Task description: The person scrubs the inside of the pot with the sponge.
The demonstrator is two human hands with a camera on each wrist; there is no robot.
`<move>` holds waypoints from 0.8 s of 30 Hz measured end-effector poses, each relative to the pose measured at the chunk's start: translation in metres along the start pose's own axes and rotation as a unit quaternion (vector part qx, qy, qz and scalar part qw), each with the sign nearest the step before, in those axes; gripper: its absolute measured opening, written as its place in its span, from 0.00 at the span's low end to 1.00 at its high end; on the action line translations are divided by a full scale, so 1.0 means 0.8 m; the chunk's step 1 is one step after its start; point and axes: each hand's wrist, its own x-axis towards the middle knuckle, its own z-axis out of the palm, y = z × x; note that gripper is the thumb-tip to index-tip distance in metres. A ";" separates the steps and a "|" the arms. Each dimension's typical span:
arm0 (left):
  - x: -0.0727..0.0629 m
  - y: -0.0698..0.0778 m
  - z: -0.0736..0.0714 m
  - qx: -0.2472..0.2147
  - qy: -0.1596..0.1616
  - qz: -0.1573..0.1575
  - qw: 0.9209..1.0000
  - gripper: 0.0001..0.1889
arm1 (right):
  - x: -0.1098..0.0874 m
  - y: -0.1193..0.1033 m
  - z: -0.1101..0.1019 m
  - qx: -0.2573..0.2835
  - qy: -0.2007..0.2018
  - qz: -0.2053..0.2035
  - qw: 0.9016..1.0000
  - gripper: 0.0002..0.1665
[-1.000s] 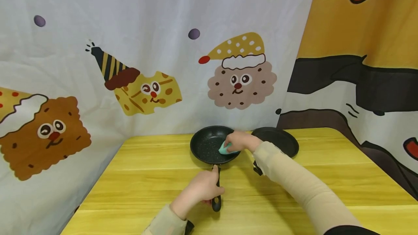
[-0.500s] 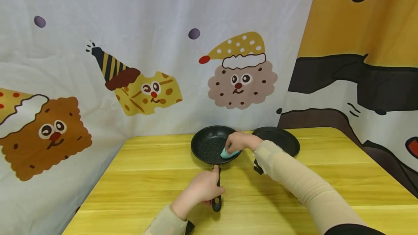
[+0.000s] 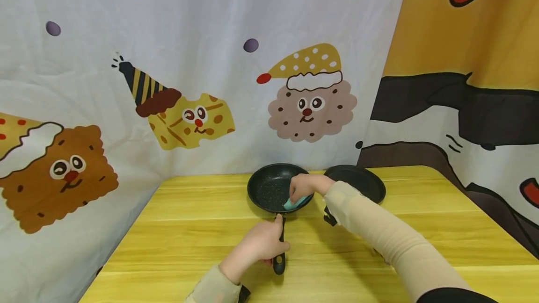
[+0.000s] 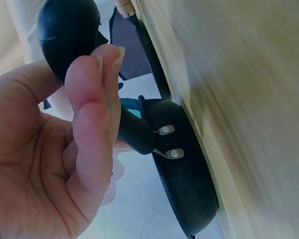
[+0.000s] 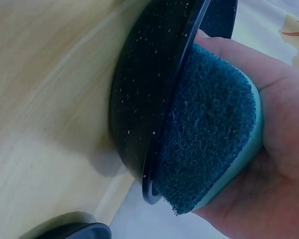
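One speckled pan (image 3: 268, 191) on table (image 3: 189, 228), left hand (image 3: 262, 241) gripping handle (image 3: 279, 265); one sponge (image 5: 212, 124) pinched in right hand (image 3: 303, 187) at pan's right rim (image 5: 149, 179); sponge likely light, soft, hold by sides; pan probably stiff, heavier, steadied by handle

Left hand (image 3: 260, 241) and right hand (image 3: 303, 186): two hands, with two beige sleeves (image 3: 391, 235); speckled pan (image 3: 268, 191) and flat pan (image 3: 359, 182): two pans; sponge (image 5: 209, 124): one; rivets (image 4: 174, 153) on the speckled pan (visible in the left wrist view): two; counter (image 3: 202, 230): one; brown biscuit (image 3: 94, 167), cheese (image 3: 191, 127) and pink biscuit (image 3: 320, 118): three printed characters; purple dots (image 3: 251, 45): two
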 end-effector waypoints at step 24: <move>0.000 -0.005 -0.001 -0.009 -0.014 0.024 1.000 0.40 | 0.009 -0.018 0.014 0.044 -0.012 -0.040 0.998 0.33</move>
